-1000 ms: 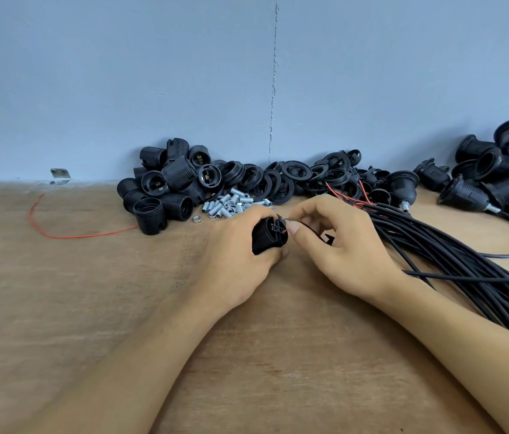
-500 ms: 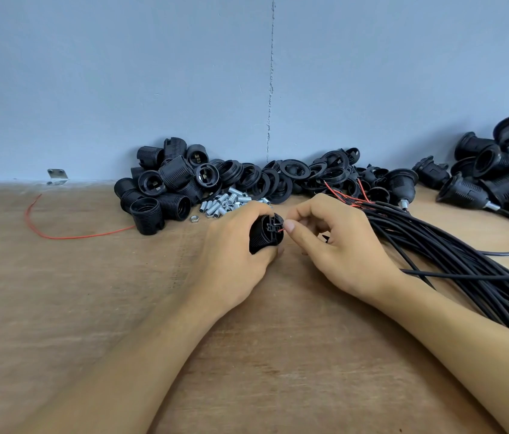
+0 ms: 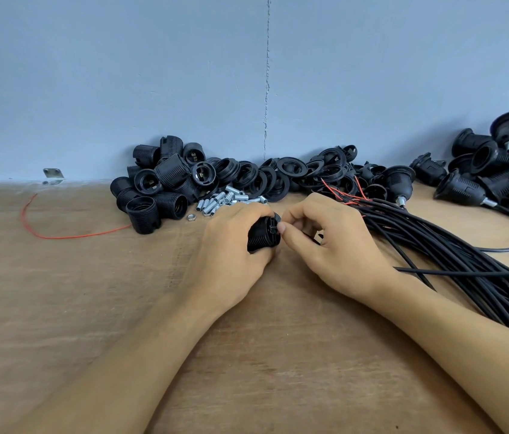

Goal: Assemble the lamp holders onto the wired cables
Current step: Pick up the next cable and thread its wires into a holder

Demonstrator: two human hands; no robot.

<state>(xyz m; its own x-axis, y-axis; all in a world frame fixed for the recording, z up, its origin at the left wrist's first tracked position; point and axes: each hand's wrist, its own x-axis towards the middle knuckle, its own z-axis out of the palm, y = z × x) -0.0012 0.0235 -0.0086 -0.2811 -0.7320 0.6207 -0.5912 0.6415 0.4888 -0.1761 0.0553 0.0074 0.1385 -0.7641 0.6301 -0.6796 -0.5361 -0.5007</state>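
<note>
I am gripping a holder [image 3: 262, 234] in my left hand [image 3: 231, 249], low over the table [image 3: 90, 308], my right hand [image 3: 331, 249] pinching a cable [image 3: 315, 238] end at its back. I am wiring it up, I judge; the next move calls for seating that end squarely.

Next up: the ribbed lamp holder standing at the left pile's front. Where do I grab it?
Pinch the lamp holder across its ribbed barrel, coming from the front: it stands mouth up, bare table before it, other holders crowding behind and to its right.
</note>
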